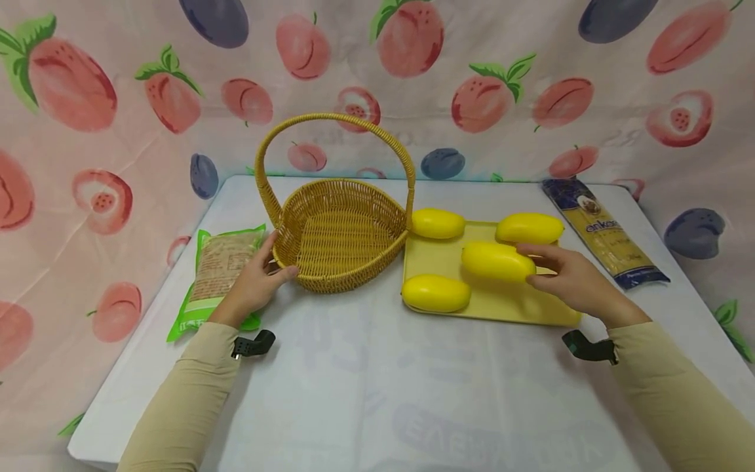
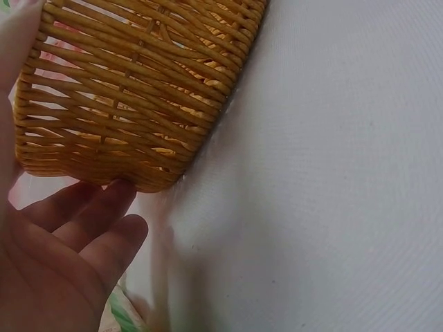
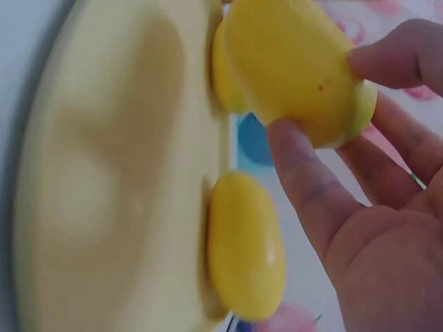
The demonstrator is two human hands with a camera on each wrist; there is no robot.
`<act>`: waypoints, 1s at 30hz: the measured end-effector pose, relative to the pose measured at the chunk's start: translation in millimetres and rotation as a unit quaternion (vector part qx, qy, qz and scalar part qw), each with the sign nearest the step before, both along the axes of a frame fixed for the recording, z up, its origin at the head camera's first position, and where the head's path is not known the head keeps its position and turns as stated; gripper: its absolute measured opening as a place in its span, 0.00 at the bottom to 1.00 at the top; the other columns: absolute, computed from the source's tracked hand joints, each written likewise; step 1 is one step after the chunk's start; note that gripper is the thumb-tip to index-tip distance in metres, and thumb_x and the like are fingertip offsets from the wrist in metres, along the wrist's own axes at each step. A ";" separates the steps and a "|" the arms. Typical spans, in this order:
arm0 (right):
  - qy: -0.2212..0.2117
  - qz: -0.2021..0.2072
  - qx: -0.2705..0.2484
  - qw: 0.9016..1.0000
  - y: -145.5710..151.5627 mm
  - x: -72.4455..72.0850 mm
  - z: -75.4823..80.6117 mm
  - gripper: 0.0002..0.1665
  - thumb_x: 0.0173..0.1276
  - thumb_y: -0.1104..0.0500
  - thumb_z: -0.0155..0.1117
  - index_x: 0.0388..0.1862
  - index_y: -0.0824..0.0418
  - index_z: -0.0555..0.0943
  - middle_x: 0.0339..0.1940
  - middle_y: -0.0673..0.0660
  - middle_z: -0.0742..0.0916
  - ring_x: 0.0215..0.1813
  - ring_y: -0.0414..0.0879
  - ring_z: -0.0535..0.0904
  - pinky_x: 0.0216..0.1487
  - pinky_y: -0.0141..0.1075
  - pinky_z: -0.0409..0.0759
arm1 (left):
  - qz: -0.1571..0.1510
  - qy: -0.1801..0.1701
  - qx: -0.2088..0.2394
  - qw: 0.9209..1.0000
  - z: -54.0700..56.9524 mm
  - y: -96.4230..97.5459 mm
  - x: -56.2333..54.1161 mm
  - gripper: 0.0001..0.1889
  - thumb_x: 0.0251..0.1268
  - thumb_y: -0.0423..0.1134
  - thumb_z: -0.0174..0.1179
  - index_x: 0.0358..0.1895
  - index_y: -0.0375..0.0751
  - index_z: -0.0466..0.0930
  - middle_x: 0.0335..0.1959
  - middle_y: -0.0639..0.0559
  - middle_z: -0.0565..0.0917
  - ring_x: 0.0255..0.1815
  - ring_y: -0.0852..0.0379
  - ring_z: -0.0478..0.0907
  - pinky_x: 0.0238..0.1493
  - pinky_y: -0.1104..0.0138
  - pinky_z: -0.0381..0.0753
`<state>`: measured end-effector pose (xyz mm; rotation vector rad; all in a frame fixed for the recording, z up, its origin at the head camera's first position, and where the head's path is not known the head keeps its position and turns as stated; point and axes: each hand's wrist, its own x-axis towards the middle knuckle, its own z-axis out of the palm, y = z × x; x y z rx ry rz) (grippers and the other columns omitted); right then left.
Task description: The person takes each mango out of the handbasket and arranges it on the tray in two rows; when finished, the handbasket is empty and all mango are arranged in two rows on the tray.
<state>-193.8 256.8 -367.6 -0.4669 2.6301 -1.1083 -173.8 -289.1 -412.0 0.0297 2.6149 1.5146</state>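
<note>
My right hand [image 1: 566,275] pinches one end of a yellow mango [image 1: 495,261] between thumb and fingers, above a pale yellow tray [image 1: 495,313]. In the right wrist view that mango [image 3: 297,66] is clear of the tray, its shadow falling on the surface. Three more mangoes lie on the tray: at back left [image 1: 438,223], back right [image 1: 529,227] and front left [image 1: 436,293]. To the left stands a wicker basket [image 1: 330,282] with an upright arched handle. My left hand [image 1: 259,275] holds its left end, thumb and fingers spread on either side; the fingertips [image 2: 121,188] touch the weave.
A green-edged bag of brownish grains [image 1: 221,265] lies left of the basket, partly behind my left hand. At the right, a blue and clear packet of pasta [image 1: 607,233] lies slanted. The white-covered table [image 1: 354,393] meets a fruit-print cloth [image 1: 507,151] at the back.
</note>
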 end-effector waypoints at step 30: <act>-0.080 -0.021 0.002 0.997 62.4 25.6 -29.4 0.36 0.75 0.53 0.62 0.76 0.65 0.65 0.74 0.70 0.68 0.70 0.70 0.66 0.59 0.43 0.79 | -0.008 0.002 0.000 1.000 -1.0 -2.0 -0.7 0.48 0.73 0.46 0.62 0.83 0.58 0.34 0.78 0.33 0.54 0.73 0.34 0.61 0.72 0.45 0.60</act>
